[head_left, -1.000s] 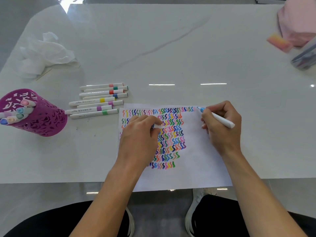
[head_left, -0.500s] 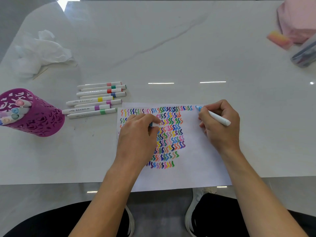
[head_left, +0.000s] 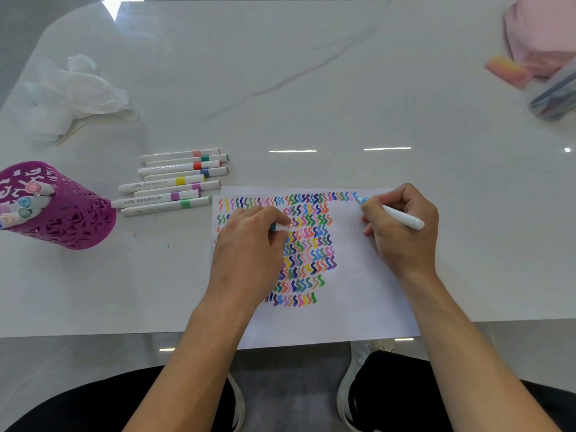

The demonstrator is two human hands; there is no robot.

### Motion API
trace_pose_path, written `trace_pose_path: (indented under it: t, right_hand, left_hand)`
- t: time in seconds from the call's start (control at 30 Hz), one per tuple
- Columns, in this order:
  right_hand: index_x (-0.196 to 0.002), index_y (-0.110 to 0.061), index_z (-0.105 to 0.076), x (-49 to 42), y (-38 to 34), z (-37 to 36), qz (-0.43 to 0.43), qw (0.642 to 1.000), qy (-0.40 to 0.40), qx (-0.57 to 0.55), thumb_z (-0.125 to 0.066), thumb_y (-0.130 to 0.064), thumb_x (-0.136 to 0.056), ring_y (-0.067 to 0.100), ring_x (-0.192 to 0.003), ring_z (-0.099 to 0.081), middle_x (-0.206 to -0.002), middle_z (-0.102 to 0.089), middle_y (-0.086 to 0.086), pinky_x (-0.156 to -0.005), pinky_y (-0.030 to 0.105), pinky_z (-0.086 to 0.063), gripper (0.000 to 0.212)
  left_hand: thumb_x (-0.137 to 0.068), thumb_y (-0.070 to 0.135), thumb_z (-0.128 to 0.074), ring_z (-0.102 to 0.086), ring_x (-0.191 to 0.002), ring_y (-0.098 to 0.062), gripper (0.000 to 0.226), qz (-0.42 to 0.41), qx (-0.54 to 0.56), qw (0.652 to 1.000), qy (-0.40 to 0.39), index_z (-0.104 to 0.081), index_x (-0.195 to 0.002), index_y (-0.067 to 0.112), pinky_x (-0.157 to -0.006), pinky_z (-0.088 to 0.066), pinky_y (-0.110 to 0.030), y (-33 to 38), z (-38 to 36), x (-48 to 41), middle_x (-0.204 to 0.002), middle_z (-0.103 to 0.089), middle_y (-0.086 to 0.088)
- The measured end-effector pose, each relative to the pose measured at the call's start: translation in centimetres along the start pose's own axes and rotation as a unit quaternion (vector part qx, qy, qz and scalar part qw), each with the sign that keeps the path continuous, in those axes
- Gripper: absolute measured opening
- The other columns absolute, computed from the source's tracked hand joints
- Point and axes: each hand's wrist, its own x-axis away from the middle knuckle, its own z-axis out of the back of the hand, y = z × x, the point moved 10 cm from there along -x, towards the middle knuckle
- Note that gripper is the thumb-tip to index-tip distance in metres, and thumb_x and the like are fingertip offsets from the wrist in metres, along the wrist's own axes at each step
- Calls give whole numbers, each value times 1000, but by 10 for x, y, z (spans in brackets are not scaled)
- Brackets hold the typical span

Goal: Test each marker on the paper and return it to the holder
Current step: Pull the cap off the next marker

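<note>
- Eight capped markers [head_left: 170, 182] lie in a row toward the desk's left edge, just beside the paper's far left corner; a few more stand in the purple holder [head_left: 71, 219], right at that left edge
- One is in play: the light blue marker [head_left: 402, 217], uncapped, its tip down on the paper [head_left: 358, 300] at the right end of the top row of squiggles; the sheet sits at the near edge of the desk [head_left: 343, 88] and hangs a little over it
- Handling, as a judgement: a light, stiff plastic barrel, smooth and a touch slippery; best held low, close behind the tip, for a steady stroke; the felt tip is the one soft part, so light pressure should do; a mid-barrel hold would suit the trip to the holder
- Right hand [head_left: 402, 244]: thumb and forefinger clamped on the barrel just behind the tip; the other fingers curled in beneath; the tail of the marker sticks out past the knuckles toward the right edge
- Left hand [head_left: 249, 251]: resting on the sheet over the left squiggles, fingers curled; thumb and forefinger pinch a small blue-and-white piece, most likely the cap [head_left: 280, 227]
- The paper looks thin and limp on a glossy top; that resting left hand probably keeps it from sliding
</note>
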Motion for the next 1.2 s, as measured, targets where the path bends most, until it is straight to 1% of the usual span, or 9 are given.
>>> trace_pose_path:
  t: [0.17,0.33,0.43,0.57,0.67,0.77,0.87,1.0,1.2]
  right_hand:
    - [-68,-22,-58,1,2,-2,-3,1000,-17,-6,-72,-27,-74,19,-47,-64,-64,-70,7,-42,22,-45,16]
    - [-75,-22,-58,2,-1,3,5,998,-4,-63,-68,-24,-80,21,-52,-64,-69,-70,9,-46,22,-47,12]
    - [-80,-24,-57,4,-5,12,20,995,36,-87,-65,-20,-85,24,-51,-65,-70,-70,7,-46,25,-46,10]
    - [-86,-34,-58,11,-20,20,90,991,79,-63,-67,-24,-86,18,-63,-66,-78,-71,-5,-55,28,-51,13]
    - [-95,-37,-60,17,-32,15,134,989,54,-25,-69,-25,-89,6,-65,-61,-80,-66,-19,-58,18,-47,17]
    - [-100,-29,-66,21,-35,8,137,990,18,-15,-71,-24,-89,9,-69,-64,-84,-68,-16,-60,16,-48,13]
    - [-102,-23,-73,25,-38,-2,126,992,-25,-16,-72,-17,-92,11,-80,-69,-95,-73,-6,-64,14,-49,11]
    - [-100,-23,-78,33,-33,-13,58,992,-78,-82,-65,-20,-100,8,-78,-68,-93,-75,-5,-63,19,-53,12]
    - [-103,-13,-70,43,-42,-21,25,980,-128,-153,-57,-20,-98,23,-68,-71,-85,-76,7,-61,27,-57,15]
  left_hand:
    - [-94,24,-71,-45,-96,2,14,6,6,1000,3,-74,-106,30,-78,-21,-2,-1,0,0,-109,-71,12]
    - [-94,24,-70,-45,-95,2,14,7,8,1000,4,-74,-107,30,-83,-27,-8,-1,0,0,-109,-71,12]
    - [-95,24,-69,-44,-97,3,15,2,4,1000,0,-73,-108,29,-80,-23,-4,-1,-1,2,-111,-70,12]
    - [-95,24,-68,-51,-99,-1,16,-4,2,1000,3,-73,-110,28,-88,-34,-17,1,0,5,-111,-71,10]
    - [-96,24,-68,-58,-107,-9,18,-16,-7,1000,7,-73,-113,26,-89,-36,-19,4,2,6,-112,-71,8]
    - [-96,26,-67,-59,-109,-10,21,-21,0,1000,22,-73,-116,25,-90,-34,-17,6,6,7,-115,-71,7]
    - [-94,29,-69,-52,-100,-3,21,-32,21,998,45,-75,-114,26,-84,-26,-4,11,13,7,-110,-71,8]
    - [-93,34,-70,-59,-84,-1,18,-12,108,993,36,-76,-109,34,-76,-41,-6,11,11,7,-97,-64,17]
    - [-94,31,-67,-66,-84,8,15,36,269,962,-27,-67,-101,45,-70,-50,-5,9,-1,11,-82,-70,28]
